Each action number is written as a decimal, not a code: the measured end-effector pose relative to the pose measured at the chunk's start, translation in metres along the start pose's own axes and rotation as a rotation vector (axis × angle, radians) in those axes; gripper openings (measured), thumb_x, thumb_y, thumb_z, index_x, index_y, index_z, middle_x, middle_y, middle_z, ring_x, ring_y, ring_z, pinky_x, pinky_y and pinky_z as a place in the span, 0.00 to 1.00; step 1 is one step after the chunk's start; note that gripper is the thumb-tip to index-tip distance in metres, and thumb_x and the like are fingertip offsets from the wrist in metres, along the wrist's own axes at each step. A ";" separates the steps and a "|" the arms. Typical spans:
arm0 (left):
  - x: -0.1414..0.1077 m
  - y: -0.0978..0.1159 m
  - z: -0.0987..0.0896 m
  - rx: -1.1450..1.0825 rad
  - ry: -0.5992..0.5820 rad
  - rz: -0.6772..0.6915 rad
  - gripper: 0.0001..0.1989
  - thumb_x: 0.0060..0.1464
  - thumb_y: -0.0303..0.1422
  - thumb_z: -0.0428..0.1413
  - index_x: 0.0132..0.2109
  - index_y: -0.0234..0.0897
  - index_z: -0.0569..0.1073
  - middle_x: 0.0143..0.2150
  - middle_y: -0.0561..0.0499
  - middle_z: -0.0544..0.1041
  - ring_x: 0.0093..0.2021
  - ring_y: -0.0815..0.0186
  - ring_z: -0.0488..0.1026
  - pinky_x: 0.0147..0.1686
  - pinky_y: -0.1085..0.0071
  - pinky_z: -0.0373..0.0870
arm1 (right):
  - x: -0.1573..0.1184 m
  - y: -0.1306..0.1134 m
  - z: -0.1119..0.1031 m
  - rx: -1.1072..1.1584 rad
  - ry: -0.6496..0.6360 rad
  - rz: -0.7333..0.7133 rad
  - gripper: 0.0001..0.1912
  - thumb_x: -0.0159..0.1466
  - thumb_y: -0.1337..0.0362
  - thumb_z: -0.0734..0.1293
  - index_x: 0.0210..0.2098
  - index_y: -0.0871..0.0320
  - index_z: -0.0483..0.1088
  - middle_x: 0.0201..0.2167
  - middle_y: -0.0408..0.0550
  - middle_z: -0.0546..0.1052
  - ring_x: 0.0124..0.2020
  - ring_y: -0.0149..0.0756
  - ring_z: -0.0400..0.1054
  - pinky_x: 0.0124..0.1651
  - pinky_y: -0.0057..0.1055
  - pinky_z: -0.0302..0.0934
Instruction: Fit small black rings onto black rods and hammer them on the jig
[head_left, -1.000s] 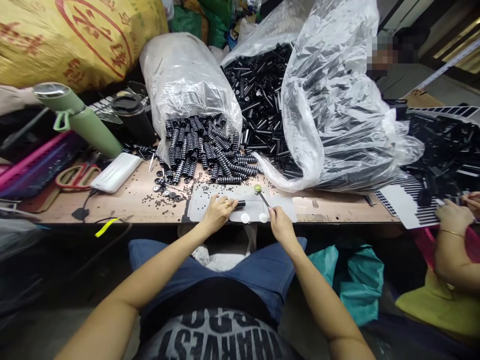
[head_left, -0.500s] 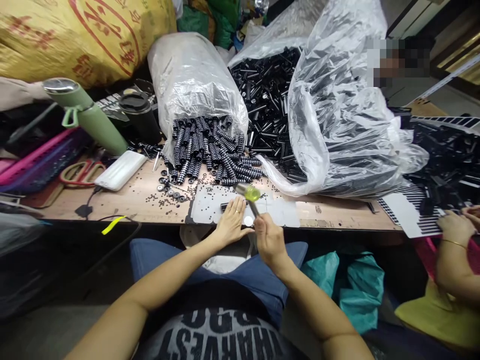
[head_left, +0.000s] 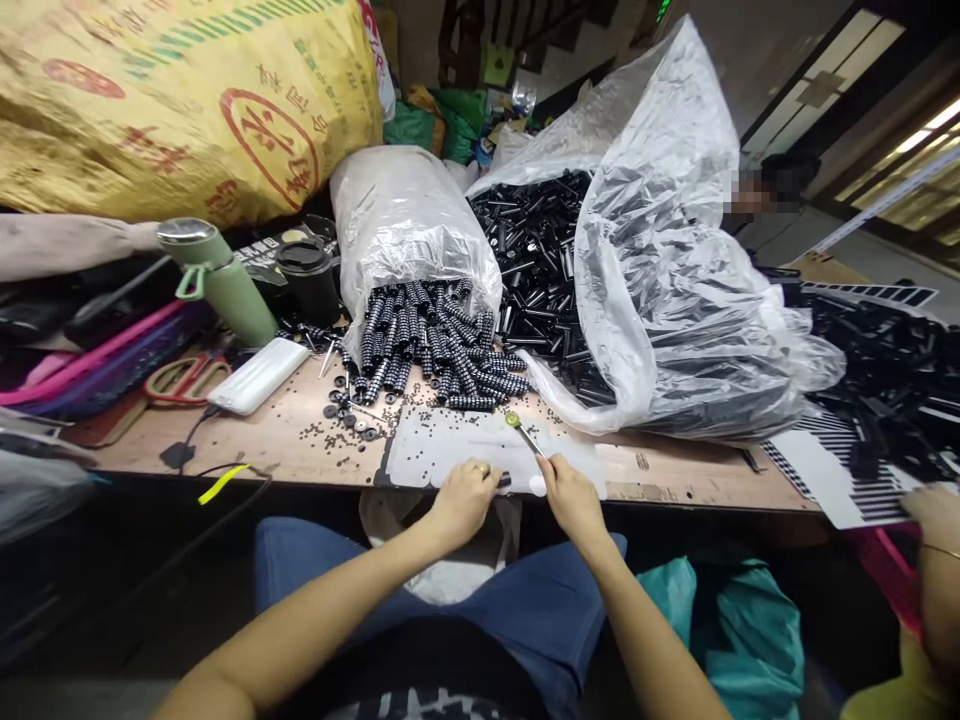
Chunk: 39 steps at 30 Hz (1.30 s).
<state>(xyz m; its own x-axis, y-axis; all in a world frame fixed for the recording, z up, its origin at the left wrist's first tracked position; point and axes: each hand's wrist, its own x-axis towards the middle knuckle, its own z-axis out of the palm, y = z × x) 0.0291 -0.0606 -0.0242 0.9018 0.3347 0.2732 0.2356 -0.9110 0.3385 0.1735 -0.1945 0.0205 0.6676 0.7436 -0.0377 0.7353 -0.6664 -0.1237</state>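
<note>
left grip (head_left: 463,502) round black tube (head_left: 505,480) — right grip (head_left: 570,495) round hammer (head_left: 514,420) — red-lettered yellow sack (head_left: 187,120)

Red Chinese characters (head_left: 274,140), some ringed, mark the yellow sack (head_left: 195,60), and cut-off pale letters (head_left: 427,704) the shirt (head_left: 420,655); none reads surely.

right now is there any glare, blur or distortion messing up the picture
Head view: white glare streaks the big plastic bag; left hand and right hand fairly clear; the space under the table, lower left, dark and smeared; pixelation over part of a person, upper right.
</note>
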 end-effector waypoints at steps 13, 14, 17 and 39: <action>0.063 -0.082 -0.011 0.245 0.008 -0.102 0.12 0.54 0.19 0.45 0.42 0.31 0.70 0.38 0.39 0.73 0.42 0.55 0.67 0.42 0.60 0.63 | 0.103 0.042 -0.003 0.200 0.354 -0.061 0.11 0.67 0.64 0.56 0.41 0.59 0.68 0.44 0.57 0.71 0.49 0.45 0.60 0.52 0.38 0.55; 0.058 -0.079 -0.016 0.184 0.046 -0.105 0.12 0.56 0.21 0.46 0.44 0.31 0.70 0.39 0.40 0.73 0.42 0.56 0.68 0.42 0.61 0.64 | 0.120 0.043 -0.009 0.240 0.343 -0.008 0.09 0.66 0.66 0.57 0.41 0.60 0.68 0.45 0.58 0.71 0.50 0.45 0.60 0.53 0.38 0.54; 0.037 -0.065 -0.041 -0.032 0.145 -0.085 0.11 0.58 0.30 0.50 0.48 0.34 0.69 0.41 0.43 0.72 0.42 0.59 0.70 0.43 0.64 0.66 | 0.165 0.049 -0.021 0.338 0.348 0.114 0.09 0.63 0.69 0.60 0.42 0.62 0.67 0.46 0.61 0.70 0.50 0.47 0.61 0.52 0.40 0.53; 0.050 -0.047 -0.060 -1.487 0.139 -0.777 0.20 0.36 0.38 0.67 0.26 0.35 0.62 0.17 0.59 0.64 0.13 0.78 0.56 0.12 0.80 0.48 | 0.054 -0.048 0.016 1.265 -0.145 -0.476 0.38 0.50 0.46 0.74 0.56 0.49 0.62 0.63 0.52 0.60 0.63 0.44 0.56 0.60 0.44 0.57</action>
<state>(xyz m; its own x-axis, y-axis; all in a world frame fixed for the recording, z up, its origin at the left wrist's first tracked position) 0.0414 0.0135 0.0275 0.6886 0.6550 -0.3110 -0.0175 0.4439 0.8959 0.1723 -0.1215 0.0087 0.3059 0.9367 0.1703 0.2271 0.1019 -0.9685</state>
